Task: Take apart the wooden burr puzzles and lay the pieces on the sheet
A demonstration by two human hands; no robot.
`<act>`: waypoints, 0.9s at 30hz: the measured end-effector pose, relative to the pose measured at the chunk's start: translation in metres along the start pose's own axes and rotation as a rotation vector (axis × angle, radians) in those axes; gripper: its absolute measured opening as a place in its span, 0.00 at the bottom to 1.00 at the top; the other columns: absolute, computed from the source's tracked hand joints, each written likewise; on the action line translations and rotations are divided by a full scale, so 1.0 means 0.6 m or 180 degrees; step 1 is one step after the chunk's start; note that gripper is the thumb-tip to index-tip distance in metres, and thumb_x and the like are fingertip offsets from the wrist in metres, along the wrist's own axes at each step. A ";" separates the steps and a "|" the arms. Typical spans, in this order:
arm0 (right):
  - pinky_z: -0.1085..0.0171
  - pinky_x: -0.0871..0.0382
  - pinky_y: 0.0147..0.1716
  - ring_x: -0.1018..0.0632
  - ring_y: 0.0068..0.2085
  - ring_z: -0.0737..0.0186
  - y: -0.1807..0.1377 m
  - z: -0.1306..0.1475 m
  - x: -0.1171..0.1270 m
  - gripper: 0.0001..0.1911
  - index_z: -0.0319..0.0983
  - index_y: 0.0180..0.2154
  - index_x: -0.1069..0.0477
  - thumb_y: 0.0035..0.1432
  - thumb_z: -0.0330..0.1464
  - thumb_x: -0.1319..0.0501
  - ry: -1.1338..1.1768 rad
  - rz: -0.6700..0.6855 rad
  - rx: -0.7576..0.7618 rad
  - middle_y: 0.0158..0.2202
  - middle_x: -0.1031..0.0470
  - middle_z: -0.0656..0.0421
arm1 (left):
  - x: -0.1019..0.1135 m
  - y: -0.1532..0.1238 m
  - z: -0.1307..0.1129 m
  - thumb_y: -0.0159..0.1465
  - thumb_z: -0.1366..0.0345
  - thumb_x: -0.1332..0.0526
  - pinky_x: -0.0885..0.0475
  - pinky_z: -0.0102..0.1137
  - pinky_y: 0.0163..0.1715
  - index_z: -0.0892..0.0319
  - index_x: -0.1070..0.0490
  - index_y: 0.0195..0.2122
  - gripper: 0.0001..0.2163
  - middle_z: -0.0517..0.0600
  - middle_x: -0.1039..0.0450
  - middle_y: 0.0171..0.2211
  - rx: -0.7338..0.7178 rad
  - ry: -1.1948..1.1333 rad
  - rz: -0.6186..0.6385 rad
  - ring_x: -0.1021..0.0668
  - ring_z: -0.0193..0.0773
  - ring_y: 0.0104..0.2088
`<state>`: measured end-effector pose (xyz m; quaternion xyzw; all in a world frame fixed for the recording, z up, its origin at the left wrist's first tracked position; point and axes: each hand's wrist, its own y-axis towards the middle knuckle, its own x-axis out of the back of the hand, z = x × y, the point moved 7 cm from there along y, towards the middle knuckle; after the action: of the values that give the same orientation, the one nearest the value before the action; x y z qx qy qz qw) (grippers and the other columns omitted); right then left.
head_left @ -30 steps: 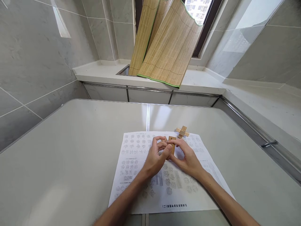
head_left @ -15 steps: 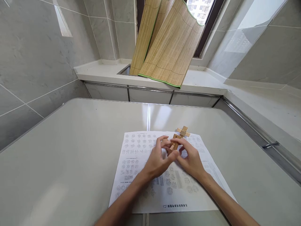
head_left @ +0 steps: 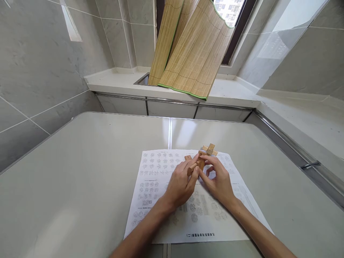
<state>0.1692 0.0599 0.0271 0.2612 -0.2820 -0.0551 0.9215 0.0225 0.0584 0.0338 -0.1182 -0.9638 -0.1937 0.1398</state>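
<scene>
My left hand (head_left: 180, 182) is closed on a small wooden puzzle piece (head_left: 191, 170), its fingers and thumb pinching the block. On the other side, my right hand (head_left: 219, 179) grips an upright wooden piece marked 2 (head_left: 201, 162) with fingertips and thumb. The two pieces meet between my hands; fingers hide how they join. Another wooden piece (head_left: 187, 157), with a small mark on it, shows just beyond my left fingers. Past my right fingers sits a cross-shaped wooden puzzle (head_left: 210, 149) at the paper's far edge.
A printed diagram sheet (head_left: 200, 229) lies under my hands on the pale table (head_left: 80, 172). At the back, a bamboo mat (head_left: 193, 53) leans against the window over the ledge (head_left: 118, 80). A metal rail (head_left: 290, 147) runs along the right side.
My left hand has turned over and closed in, its fingers now around the block. The marked piece beyond it has come into view. My right hand keeps nearly the same place.
</scene>
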 end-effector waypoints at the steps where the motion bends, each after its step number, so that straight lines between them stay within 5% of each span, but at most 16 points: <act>1: 0.58 0.21 0.30 0.22 0.37 0.56 0.000 0.000 0.001 0.16 0.46 0.56 0.29 0.68 0.37 0.37 0.0007 -0.0034 0.0007 0.50 0.21 0.53 | 0.000 0.000 0.000 0.77 0.62 0.49 0.36 0.47 0.67 0.52 0.33 0.68 0.20 0.54 0.28 0.65 -0.0031 0.0085 0.0004 0.27 0.51 0.65; 8: 0.57 0.20 0.32 0.22 0.34 0.58 -0.003 -0.004 0.005 0.14 0.45 0.54 0.28 0.68 0.35 0.37 -0.0010 -0.0077 -0.0008 0.49 0.20 0.54 | -0.002 0.000 -0.002 0.78 0.63 0.50 0.30 0.46 0.63 0.53 0.36 0.69 0.21 0.56 0.28 0.65 -0.0254 0.0529 -0.0002 0.25 0.50 0.63; 22: 0.65 0.28 0.21 0.19 0.33 0.57 -0.003 -0.018 0.012 0.15 0.46 0.53 0.26 0.66 0.39 0.34 0.0131 -0.0168 -0.0343 0.45 0.18 0.54 | -0.005 -0.001 -0.002 0.77 0.63 0.50 0.29 0.47 0.61 0.55 0.38 0.71 0.22 0.58 0.25 0.60 -0.0199 0.0591 0.0027 0.24 0.52 0.61; 27: 0.60 0.23 0.30 0.18 0.37 0.54 -0.001 -0.023 0.003 0.25 0.47 0.60 0.33 0.65 0.40 0.32 0.0489 -0.0066 -0.0544 0.45 0.18 0.55 | -0.001 0.002 0.005 0.78 0.62 0.50 0.31 0.46 0.63 0.55 0.37 0.71 0.22 0.58 0.26 0.60 -0.0020 0.0176 0.0016 0.26 0.51 0.62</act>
<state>0.1782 0.0653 0.0179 0.1880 -0.2021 -0.0682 0.9587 0.0229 0.0604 0.0313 -0.1157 -0.9587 -0.1995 0.1665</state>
